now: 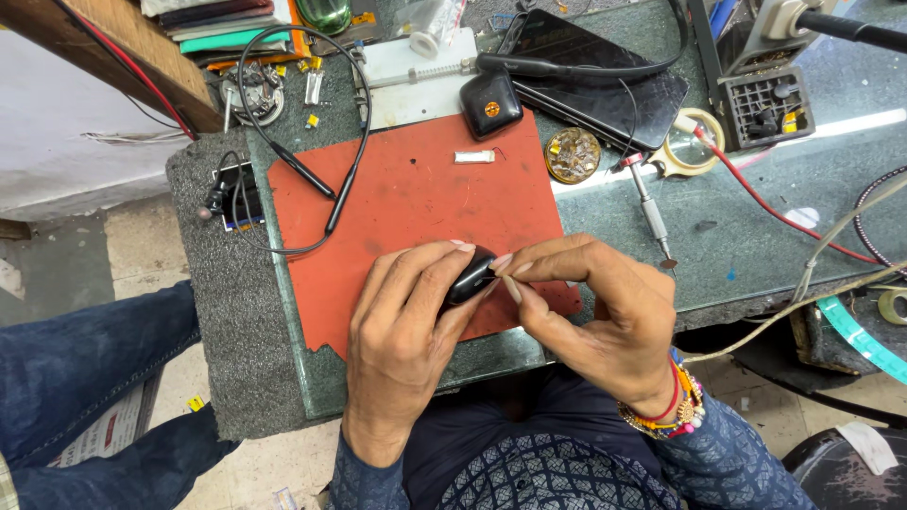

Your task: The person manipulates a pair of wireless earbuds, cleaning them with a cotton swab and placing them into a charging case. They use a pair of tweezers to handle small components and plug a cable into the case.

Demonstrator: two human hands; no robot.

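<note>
Black case (470, 278): small, rounded, held just above the near edge of the red mat (416, 203), at 6 o'clock on it.
Left hand (408, 331): grip wrapped round the case from 7 o'clock, thumb and fingers pressed on it, likely steadying it.
Right hand (605, 316): grip pinched at the case's seam from 3 o'clock, nails at the edge, seemingly to pry.
Table (746, 236): green top carrying the mat.
Neckband earphones (321, 184): laid aside at 10 o'clock.
Screwdriver (652, 212): resting at 2 o'clock, within reach.
Dark phone (605, 80): lying flat at 1 o'clock, farthest.
</note>
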